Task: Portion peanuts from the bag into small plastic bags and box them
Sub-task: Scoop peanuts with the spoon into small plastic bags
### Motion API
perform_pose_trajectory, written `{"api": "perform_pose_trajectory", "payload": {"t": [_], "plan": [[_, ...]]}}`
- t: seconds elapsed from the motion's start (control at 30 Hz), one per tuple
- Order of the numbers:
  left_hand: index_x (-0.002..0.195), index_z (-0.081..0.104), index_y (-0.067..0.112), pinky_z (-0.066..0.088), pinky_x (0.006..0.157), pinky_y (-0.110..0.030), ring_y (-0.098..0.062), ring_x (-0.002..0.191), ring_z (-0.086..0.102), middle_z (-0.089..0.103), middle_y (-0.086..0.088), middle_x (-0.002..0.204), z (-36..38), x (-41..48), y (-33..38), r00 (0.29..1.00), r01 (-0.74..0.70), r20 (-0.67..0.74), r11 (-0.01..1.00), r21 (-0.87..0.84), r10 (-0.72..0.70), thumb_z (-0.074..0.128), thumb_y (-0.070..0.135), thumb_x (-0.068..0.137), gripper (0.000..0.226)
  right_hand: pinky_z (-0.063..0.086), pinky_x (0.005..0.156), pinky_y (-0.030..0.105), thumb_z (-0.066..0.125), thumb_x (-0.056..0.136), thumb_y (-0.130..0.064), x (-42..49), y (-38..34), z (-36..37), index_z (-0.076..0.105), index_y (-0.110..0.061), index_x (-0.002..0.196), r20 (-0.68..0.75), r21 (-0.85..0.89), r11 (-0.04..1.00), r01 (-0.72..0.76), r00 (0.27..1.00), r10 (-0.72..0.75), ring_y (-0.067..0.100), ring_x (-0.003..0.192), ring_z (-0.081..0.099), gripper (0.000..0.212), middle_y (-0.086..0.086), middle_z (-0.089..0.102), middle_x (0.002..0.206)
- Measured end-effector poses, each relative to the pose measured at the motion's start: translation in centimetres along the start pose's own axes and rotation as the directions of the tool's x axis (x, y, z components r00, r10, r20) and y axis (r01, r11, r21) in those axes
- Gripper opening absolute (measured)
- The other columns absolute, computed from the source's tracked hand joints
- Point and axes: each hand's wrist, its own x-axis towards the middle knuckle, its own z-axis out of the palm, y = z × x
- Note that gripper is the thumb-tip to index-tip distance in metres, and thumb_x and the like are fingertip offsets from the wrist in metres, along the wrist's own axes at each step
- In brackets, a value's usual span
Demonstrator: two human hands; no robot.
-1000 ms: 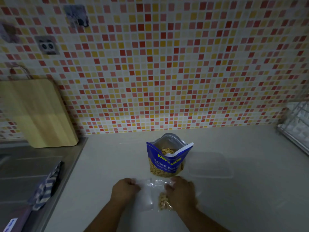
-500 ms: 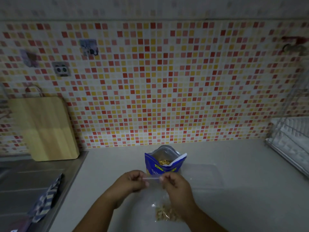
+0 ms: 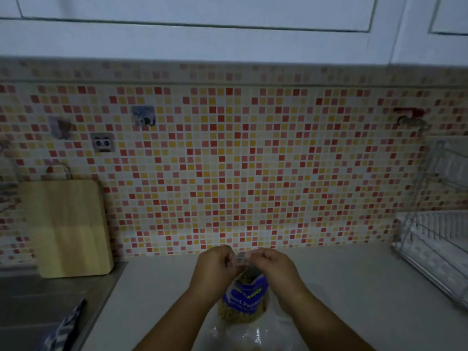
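Peanuts fill the blue peanut bag [image 3: 247, 298], which stands open on the pale surface [image 3: 349, 295] near its front edge, about midway along. We hold a small clear plastic bag [image 3: 241, 259] up in front of it, so the pouch hangs between us and the blue bag and partly blurs its print. Our left hand [image 3: 215, 268] pinches the top strip of the plastic bag at one end, fingers closed on it, and our right hand [image 3: 277, 268] pinches the other end the same way; the two hands sit close together, just apart, with the strip stretched between them. Lower down, the clear film [image 3: 255, 335] spreads toward the bottom of the view, and we cannot tell whether any nuts lie in it.

Around us, a wooden cutting board [image 3: 68, 228] leans upright against the mosaic tile wall [image 3: 253, 173] at the back left corner, beside a metal sink [image 3: 38, 307]. A striped cloth [image 3: 67, 328] hangs over the sink's near rim. A wire dish rack [image 3: 438, 249] stands at the right edge of the surface. White cabinets [image 3: 228, 26] run above the tiles, and small stickers [image 3: 102, 145] dot the wall on the left. Our forearms cross the front edge and hide part of the surface behind them.
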Motion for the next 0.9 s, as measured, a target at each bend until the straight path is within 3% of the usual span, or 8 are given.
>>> {"api": "perform_pose_trajectory", "payload": {"t": [0.13,0.23,0.3,0.37,0.43,0.67,0.77,0.9], "plan": [[0.052,0.036,0.028,0.031,0.046,-0.014,-0.003,0.054,0.041,0.043,0.007,0.056,0.2,0.5,0.4,0.996,-0.07,-0.04,0.985,0.157,0.078,0.065,0.014,0.078,0.041,0.052,0.068,0.02,0.064,0.08,-0.016,0.5,-0.5,0.4,0.074,-0.016,0.083,0.013,-0.046,0.997,-0.066,0.998,0.066,0.015,0.088,0.067,0.01,0.0,0.073,0.091],[0.059,0.038,0.029,0.027,0.05,-0.014,-0.01,0.065,0.045,0.042,0.01,0.064,0.1,0.5,0.7,0.987,-0.16,0.021,0.972,0.171,0.159,0.069,0.023,0.074,0.035,0.052,0.062,0.021,0.059,0.082,-0.01,0.7,-1.1,0.4,0.07,-0.02,0.075,-0.031,-0.12,0.989,-0.085,0.996,0.082,0.015,0.08,0.065,0.017,0.003,0.071,0.087],[0.08,0.048,0.03,0.031,0.064,-0.013,-0.009,0.086,0.044,0.045,0.015,0.086,-0.1,0.6,0.5,0.982,-0.167,0.108,0.978,0.128,0.154,0.077,0.034,0.063,0.034,0.053,0.061,0.026,0.054,0.083,-0.005,1.0,-1.5,0.2,0.067,-0.022,0.074,-0.032,-0.139,0.987,-0.086,0.996,0.082,0.019,0.075,0.066,0.023,0.006,0.07,0.082],[0.118,0.045,0.035,0.034,0.089,-0.017,-0.003,0.111,0.034,0.039,0.019,0.113,-0.5,0.7,0.2,0.969,-0.114,0.228,0.99,0.079,0.093,0.082,0.043,0.056,0.072,0.053,0.061,0.029,0.054,0.083,-0.003,1.3,-1.9,-0.2,0.066,-0.021,0.074,-0.001,-0.156,0.984,-0.085,0.996,0.086,0.021,0.069,0.064,0.023,0.006,0.068,0.075],[0.137,0.032,0.036,0.033,0.097,-0.022,-0.002,0.119,0.028,0.035,0.02,0.123,-0.9,0.8,0.3,0.959,-0.086,0.275,0.995,0.048,0.069,0.083,0.044,0.057,0.095,0.052,0.06,0.029,0.056,0.082,-0.004,1.7,-2.1,-0.3,0.066,-0.019,0.076,0.032,-0.198,0.976,-0.089,0.995,0.097,0.019,0.061,0.06,0.019,0.006,0.065,0.068],[0.121,0.057,0.029,0.039,0.076,-0.005,-0.001,0.102,0.053,0.06,0.012,0.115,-1.1,2.1,-0.2,0.968,-0.146,0.209,0.989,0.009,0.14,0.079,0.039,0.066,0.06,0.042,0.05,0.019,0.064,0.08,-0.011,2.8,-2.2,-0.6,0.052,-0.023,0.079,0.054,-0.343,0.938,0.045,0.998,-0.029,0.011,0.062,0.056,0.017,-0.001,0.061,0.074],[0.12,0.057,0.03,0.043,0.08,-0.009,-0.001,0.104,0.055,0.061,0.014,0.115,-1.1,2.5,-0.6,0.962,-0.134,0.237,0.991,-0.017,0.135,0.08,0.039,0.064,0.062,0.046,0.056,0.024,0.063,0.08,-0.01,3.1,-2.1,-0.6,0.051,-0.024,0.08,0.067,-0.353,0.934,0.055,0.997,-0.033,0.014,0.064,0.057,0.018,0.0,0.061,0.074],[0.107,0.064,0.026,0.052,0.087,-0.023,0.001,0.097,0.06,0.067,0.013,0.104,-0.9,3.1,-1.3,0.957,-0.142,0.25,0.989,-0.032,0.145,0.078,0.033,0.069,0.041,0.045,0.056,0.022,0.064,0.08,-0.011,3.6,-1.6,-0.7,0.054,-0.021,0.084,0.082,-0.294,0.955,0.037,0.997,-0.014,0.013,0.064,0.056,0.015,-0.001,0.06,0.074]]}}
